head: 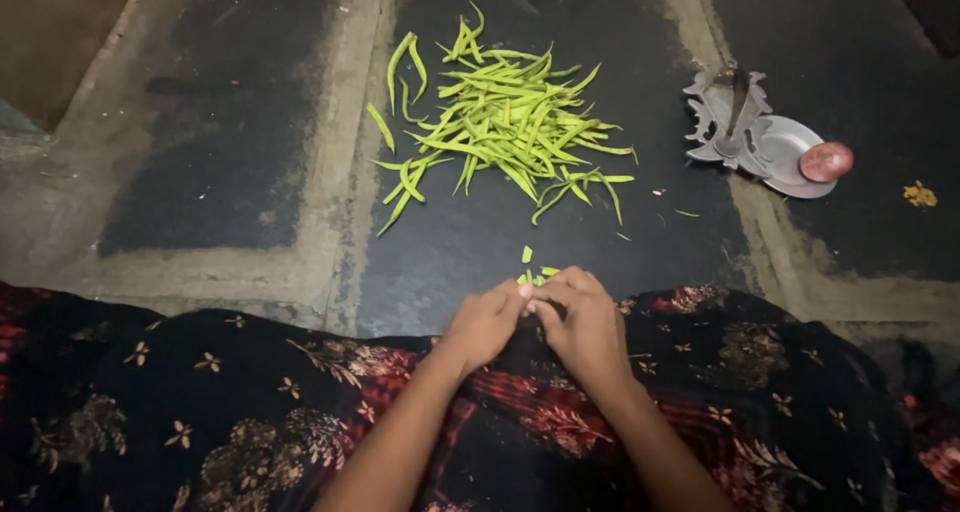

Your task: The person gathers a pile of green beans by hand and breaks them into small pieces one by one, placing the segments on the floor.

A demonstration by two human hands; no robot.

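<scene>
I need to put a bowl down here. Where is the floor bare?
Bare dark floor lies left of the bean pile, and between pile and metal plate. Crowded near both hands, where cut bits lie.

light: dim, brightest at centre | corners: dark, vignetted | focus: soft, slight smear | glare: none

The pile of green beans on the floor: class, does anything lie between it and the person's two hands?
Nothing large does. Between the pile of green beans and the left hand and right hand lies bare dark floor, with only a few small cut bean pieces just ahead of the fingers. The metal plate sits off to the right.
</scene>
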